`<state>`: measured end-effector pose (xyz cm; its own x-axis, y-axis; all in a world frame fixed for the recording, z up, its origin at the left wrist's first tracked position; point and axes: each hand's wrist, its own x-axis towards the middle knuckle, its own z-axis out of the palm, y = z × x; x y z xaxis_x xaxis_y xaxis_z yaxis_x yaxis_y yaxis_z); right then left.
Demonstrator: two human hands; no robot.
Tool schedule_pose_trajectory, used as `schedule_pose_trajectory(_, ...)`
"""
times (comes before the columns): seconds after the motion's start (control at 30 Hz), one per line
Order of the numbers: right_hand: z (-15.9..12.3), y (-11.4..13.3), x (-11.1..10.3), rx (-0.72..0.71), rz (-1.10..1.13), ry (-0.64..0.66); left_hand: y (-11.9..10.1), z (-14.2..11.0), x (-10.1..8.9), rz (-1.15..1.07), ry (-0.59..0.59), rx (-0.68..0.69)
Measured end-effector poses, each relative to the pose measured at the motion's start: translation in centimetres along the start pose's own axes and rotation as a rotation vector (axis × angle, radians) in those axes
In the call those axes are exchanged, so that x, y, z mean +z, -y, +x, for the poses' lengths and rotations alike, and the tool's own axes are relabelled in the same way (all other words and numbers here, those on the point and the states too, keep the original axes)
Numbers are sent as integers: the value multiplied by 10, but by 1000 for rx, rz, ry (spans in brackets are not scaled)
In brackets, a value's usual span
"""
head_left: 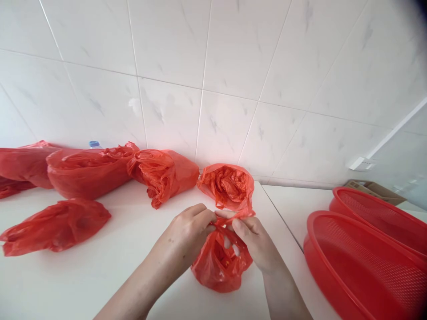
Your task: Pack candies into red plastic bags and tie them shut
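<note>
A small red plastic bag rests on the white table in front of me, its mouth partly open and something yellowish showing faintly inside. My left hand pinches the bag's top edge from the left, fingers closed. On the right side, my right hand grips the bag's top between thumb and fingers, with some fingertips visible through the opening. Just behind both hands stands a crumpled red bag. What fills the small bag is mostly hidden.
Several stuffed red bags line the tiled wall. A flatter red bag lies at left. Red mesh baskets stand on the right, with a cardboard box behind. A blue bottle cap shows behind the bags.
</note>
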<state>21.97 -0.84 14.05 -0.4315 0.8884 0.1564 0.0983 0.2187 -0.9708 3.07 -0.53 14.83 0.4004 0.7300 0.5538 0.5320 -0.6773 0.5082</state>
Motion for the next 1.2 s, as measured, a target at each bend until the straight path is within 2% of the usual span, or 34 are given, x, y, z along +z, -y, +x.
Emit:
schedule_pose_trajectory(0.07,-1,-4,-7,-84,-25,55,4,1,2,6,-35,-44)
schedule_pose_trajectory(0.13,-1,-6,-9,-110,-63,61,5,1,3,40,-17,-82)
schedule_pose_trajectory(0.23,0,-5,-5,3,-118,25,2,1,3,103,25,-100)
schedule_pose_trajectory(0.33,3,-4,0,91,-193,-94,-5,1,0,105,78,-116)
schedule_pose_trajectory(0.47,9,-10,1,60,-405,-309,-14,1,0,134,262,-260)
schedule_pose_trajectory(0.53,11,-12,0,56,-449,-339,-16,1,2,164,293,-279)
schedule_pose_trajectory(0.67,7,-7,-5,28,-303,-240,-14,2,6,200,274,-276)
schedule_pose_trajectory(0.73,5,-4,-9,0,-218,-193,-10,2,7,200,217,-212)
schedule_pose_trajectory(0.8,7,-7,-14,6,-181,-217,-8,1,6,176,155,-103)
schedule_pose_trajectory(0.9,15,-25,-21,63,-271,-431,-7,-5,3,129,180,8)
schedule_pose_trajectory(1.0,23,-54,-29,103,-363,-629,-9,-17,-5,101,347,25)
schedule_pose_trajectory(1.1,18,-82,-39,117,-336,-647,-3,-33,-15,-40,441,-83)
schedule_pose_trajectory(1.2,-3,-104,-52,74,-162,-511,19,-49,-23,-248,376,-215)
